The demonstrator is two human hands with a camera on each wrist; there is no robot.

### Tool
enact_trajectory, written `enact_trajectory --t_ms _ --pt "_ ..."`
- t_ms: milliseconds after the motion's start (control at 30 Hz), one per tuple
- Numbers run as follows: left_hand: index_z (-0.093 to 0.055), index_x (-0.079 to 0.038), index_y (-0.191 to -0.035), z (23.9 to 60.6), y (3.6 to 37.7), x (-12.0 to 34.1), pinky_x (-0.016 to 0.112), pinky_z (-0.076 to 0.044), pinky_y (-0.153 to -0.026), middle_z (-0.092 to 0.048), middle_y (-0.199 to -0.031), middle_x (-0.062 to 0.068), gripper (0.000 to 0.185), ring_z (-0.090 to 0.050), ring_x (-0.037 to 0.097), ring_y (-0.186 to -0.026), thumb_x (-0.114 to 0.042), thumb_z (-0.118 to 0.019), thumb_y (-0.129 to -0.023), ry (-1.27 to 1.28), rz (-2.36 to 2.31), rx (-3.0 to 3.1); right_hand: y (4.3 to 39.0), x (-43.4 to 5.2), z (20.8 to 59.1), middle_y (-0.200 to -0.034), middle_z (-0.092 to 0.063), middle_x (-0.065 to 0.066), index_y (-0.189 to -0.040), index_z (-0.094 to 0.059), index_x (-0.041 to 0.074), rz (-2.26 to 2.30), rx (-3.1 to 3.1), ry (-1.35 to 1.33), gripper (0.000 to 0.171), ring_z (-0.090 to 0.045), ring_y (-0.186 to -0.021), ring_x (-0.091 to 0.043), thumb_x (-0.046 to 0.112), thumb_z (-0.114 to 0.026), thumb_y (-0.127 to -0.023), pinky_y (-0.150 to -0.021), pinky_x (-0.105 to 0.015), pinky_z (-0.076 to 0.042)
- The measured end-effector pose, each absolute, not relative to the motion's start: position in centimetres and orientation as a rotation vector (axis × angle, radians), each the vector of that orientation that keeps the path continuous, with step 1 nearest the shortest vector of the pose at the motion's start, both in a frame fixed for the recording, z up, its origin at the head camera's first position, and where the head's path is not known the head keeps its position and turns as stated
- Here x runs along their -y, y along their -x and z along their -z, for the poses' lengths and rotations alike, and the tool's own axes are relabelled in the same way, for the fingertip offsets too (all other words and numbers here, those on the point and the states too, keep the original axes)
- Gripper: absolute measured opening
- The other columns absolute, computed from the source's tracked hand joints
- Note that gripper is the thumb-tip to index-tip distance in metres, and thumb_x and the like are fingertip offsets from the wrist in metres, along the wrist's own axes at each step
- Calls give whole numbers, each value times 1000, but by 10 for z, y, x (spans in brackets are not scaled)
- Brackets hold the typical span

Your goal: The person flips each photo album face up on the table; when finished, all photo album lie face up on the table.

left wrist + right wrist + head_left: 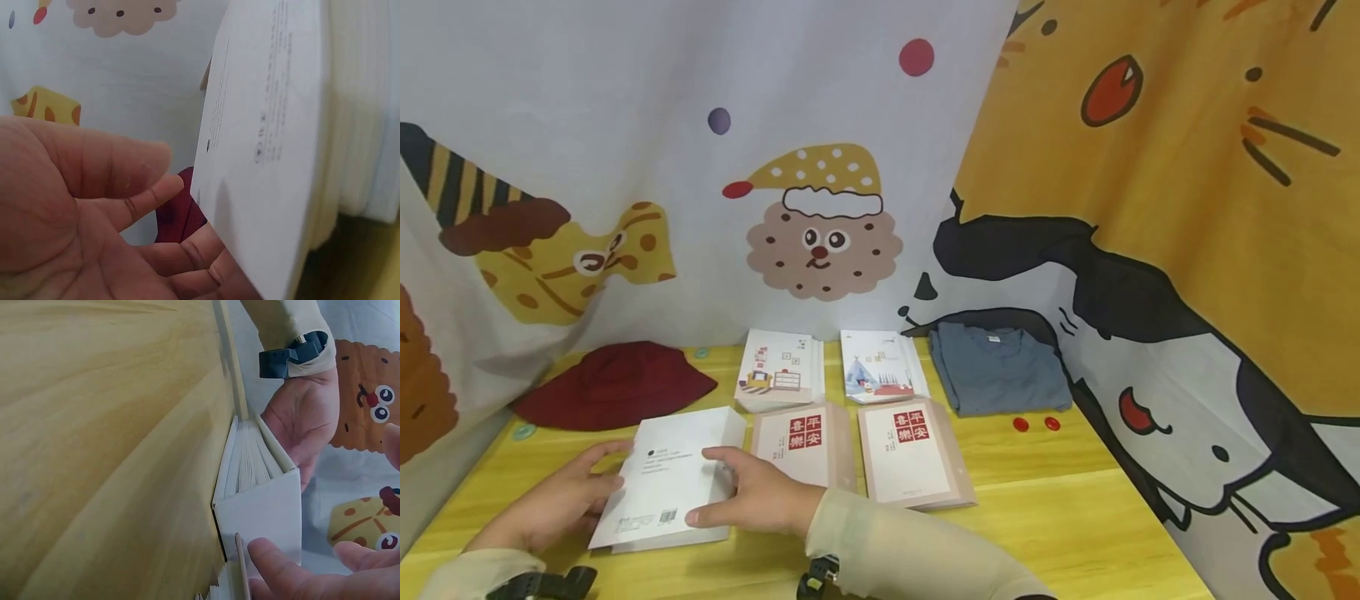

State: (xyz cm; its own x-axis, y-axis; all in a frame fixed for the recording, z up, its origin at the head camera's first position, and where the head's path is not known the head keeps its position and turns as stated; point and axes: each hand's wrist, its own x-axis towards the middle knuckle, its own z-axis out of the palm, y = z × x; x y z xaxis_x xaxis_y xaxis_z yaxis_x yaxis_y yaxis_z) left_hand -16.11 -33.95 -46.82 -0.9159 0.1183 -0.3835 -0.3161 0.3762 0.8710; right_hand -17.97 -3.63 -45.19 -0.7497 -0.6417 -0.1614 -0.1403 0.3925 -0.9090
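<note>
A white book [666, 479] lies back cover up near the front left of a yellow wooden table [1060, 508], bracketed by a person's two hands. The left hand [553, 500] rests against the book's left edge with fingers nearly straight, and the left wrist view shows the cover standing just off those fingers; the right hand [752, 496] lies flat across the lower right of the cover, thumb pointing up toward the spine side, fingers straight and not curled round anything. The book's long axis runs away from the person, tilted slightly to the right, with the barcode end nearest the body. The right wrist view shows the pages fanned a little above the table, the cover lifted at that end. Both hands are in contact, so neither is clearly nearer; the right covers more of it. Just to the right lie two books with red seals [805, 442], well apart from a red hat [613, 383] at the back left.
</note>
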Motion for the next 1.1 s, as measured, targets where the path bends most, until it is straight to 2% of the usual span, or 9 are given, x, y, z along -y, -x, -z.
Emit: enact_trajectory --t_ms 100,200,467,567,700,800,933,1033,1100 --pt "-11 6 -161 468 160 339 44 -60 -74 -63 -124 25 62 -69 29 -95 -5 -41 -108 167 -1534 -2284 179 37 451 -152 -57 1 -155 -49 35 1337 -2164 674 77 -51 -134 -7 28 -87 -88 -111 -26 -43" --pt "-16 8 -160 469 161 339 42 -60 -75 -61 -126 26 60 -67 27 -95 -4 -42 -107 161 -1508 -2296 179 38 450 -148 -59 1 -155 -50 33 1345 -2155 669 76 -53 -130 -5 26 -86 -88 -109 -25 -43" --pt "-20 9 -159 467 161 341 34 -56 -80 -30 -149 41 58 -60 25 -104 -6 -44 -108 121 -1494 -2326 178 39 445 -153 -57 0 -154 -51 31 1337 -2169 629 75 -54 -136 -11 28 -86 -88 -111 -27 -45" --pt "-19 9 -158 465 160 340 35 -57 -79 -28 -150 41 58 -62 24 -102 -5 -43 -108 105 -1538 -2305 178 40 444 -150 -58 0 -154 -52 30 1356 -2152 608 75 -57 -131 -10 27 -86 -88 -107 -27 -47" --pt "-20 10 -158 461 159 340 34 -59 -76 -32 -148 42 57 -64 21 -97 -1 -43 -107 45 -1554 -2315 179 40 445 -145 -61 1 -155 -52 25 1396 -2108 601 74 -58 -120 -5 23 -85 -89 -101 -23 -48" --pt "-22 9 -158 456 158 341 33 -59 -74 -45 -141 36 57 -66 21 -93 -1 -45 -107 -27 -1529 -2346 181 41 447 -143 -62 1 -155 -52 23 1410 -2091 586 72 -58 -118 -4 22 -84 -90 -99 -22 -49" --pt "-23 7 -158 446 155 340 34 -60 -72 -58 -130 24 58 -69 23 -88 -3 -48 -107 -78 -1522 -2364 181 43 448 -147 -61 -2 -154 -54 24 1410 -2104 537 71 -60 -127 -11 21 -84 -90 -98 -25 -53" --pt "-26 2 -159 439 154 339 35 -60 -71 -58 -132 24 58 -69 23 -88 -6 -51 -108 -64 -1544 -2362 181 45 449 -150 -60 -2 -155 -54 24 1385 -2152 520 72 -57 -134 -14 21 -85 -89 -104 -27 -52" --pt "-30 -9 -160 435 152 338 37 -62 -72 -55 -136 25 55 -70 25 -90 -8 -51 -109 -92 -1577 -2337 180 46 450 -151 -59 0 -156 -52 24 1344 -2195 527 75 -54 -137 -12 21 -85 -89 -109 -27 -49"
